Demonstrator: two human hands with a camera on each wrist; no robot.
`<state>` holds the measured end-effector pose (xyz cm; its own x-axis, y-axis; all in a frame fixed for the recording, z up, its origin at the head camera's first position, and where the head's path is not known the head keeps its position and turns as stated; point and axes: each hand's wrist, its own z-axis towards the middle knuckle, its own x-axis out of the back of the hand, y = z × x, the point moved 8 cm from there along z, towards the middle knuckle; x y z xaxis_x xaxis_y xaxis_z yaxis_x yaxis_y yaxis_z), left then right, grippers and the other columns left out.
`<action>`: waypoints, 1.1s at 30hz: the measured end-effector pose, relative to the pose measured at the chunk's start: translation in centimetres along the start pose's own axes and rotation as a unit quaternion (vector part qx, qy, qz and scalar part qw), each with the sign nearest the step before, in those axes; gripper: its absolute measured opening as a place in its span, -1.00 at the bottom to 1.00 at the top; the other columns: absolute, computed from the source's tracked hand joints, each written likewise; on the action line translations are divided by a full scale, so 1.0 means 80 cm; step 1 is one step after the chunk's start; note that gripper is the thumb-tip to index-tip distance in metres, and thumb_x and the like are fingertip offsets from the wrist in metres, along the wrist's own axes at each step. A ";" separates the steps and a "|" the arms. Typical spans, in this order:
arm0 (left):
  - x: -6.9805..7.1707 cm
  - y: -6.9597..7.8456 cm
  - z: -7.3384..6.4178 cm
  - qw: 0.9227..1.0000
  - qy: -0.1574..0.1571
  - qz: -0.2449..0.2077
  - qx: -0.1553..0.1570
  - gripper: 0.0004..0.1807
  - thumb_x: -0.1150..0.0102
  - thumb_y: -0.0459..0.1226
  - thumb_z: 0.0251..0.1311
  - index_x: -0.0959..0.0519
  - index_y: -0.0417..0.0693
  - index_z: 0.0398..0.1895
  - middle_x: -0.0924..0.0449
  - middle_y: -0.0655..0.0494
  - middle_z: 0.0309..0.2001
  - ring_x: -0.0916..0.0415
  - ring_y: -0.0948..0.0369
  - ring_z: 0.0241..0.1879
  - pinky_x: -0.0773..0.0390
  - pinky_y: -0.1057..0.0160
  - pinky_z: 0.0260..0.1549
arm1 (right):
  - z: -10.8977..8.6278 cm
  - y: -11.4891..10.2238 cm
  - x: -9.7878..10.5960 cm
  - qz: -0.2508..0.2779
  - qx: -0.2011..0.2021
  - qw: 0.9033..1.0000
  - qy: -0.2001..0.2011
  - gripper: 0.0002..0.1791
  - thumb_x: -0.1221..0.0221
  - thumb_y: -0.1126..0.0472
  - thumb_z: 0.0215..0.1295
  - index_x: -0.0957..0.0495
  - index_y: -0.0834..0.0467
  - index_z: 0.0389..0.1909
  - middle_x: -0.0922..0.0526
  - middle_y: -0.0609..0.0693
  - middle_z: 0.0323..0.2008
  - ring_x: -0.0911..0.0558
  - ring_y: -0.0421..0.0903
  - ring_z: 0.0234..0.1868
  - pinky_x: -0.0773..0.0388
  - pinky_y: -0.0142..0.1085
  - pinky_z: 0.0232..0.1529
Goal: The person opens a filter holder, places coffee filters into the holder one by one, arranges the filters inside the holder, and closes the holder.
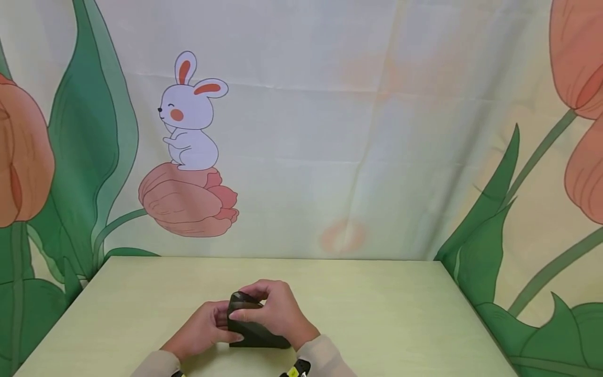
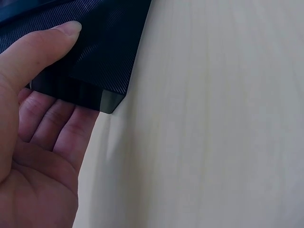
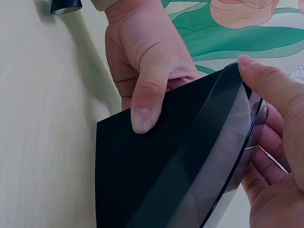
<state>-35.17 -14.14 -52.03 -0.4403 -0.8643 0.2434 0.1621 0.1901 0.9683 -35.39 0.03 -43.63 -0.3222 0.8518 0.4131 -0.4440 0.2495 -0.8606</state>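
A black case (image 1: 261, 335) stands on edge on the table, held between both hands. In the left wrist view its face (image 2: 102, 52) has fine ribs. Along the upper side, a smoky see-through cover (image 3: 223, 128) shows in the right wrist view. My left hand (image 1: 204, 327) grips the case's left end, thumb flat on the ribbed face and fingers behind. My right hand (image 1: 280, 309) pinches the top edge by the cover; its thumb (image 3: 266, 83) lies at the upper corner, with the fingers on the far side, partly hidden by the see-through part.
The pale wooden table (image 1: 377, 314) stretches around the hands. Behind it hangs a cloth backdrop (image 1: 301, 131) printed with a rabbit, tulips and leaves. Black and yellow straps (image 1: 298, 368) sit at the wrists, and a dark object (image 3: 66, 5) shows at the right wrist view's top left.
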 end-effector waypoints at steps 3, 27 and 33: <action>0.001 0.000 0.000 1.000 0.002 -0.004 0.001 -0.36 -0.54 -0.35 0.07 -0.55 -0.26 0.25 -0.71 -0.15 0.13 -0.73 0.19 0.04 -0.68 0.32 0.03 | 0.001 0.000 0.000 -0.003 0.001 1.000 -0.003 -0.56 -0.60 0.06 0.00 -0.77 0.10 -0.08 -0.81 -0.10 -0.21 -0.68 -0.39 -0.26 -0.64 -0.45 -0.16; 0.005 0.012 -0.005 0.993 -0.029 0.114 0.003 -0.37 -0.59 -0.30 0.00 -0.60 -0.02 0.21 -0.66 0.06 0.23 -0.58 0.14 0.28 -0.47 0.50 0.23 | -0.003 0.012 0.013 0.023 -0.027 0.999 -0.017 -0.47 -0.50 -0.06 0.14 -0.66 -0.07 0.15 -0.73 -0.14 0.09 -0.70 -0.13 0.10 -0.60 -0.27 0.20; 0.022 0.018 -0.016 0.987 -0.009 0.158 0.009 -0.17 -0.55 -0.32 0.01 -0.42 -0.01 0.42 -0.40 -0.05 0.47 -0.15 -0.24 0.54 -0.17 -0.21 0.46 | -0.013 0.025 0.076 0.028 -0.018 0.999 0.040 -0.49 -0.38 -0.08 0.31 -0.60 -0.04 0.24 -0.62 -0.04 0.28 -0.58 0.00 0.31 -0.50 0.02 0.36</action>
<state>-34.55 -16.01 -50.29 -0.3863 -0.7514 0.5350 0.2786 0.4579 0.8442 -37.39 6.16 -43.14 -0.2780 0.8982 0.3405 -0.3967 0.2154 -0.8923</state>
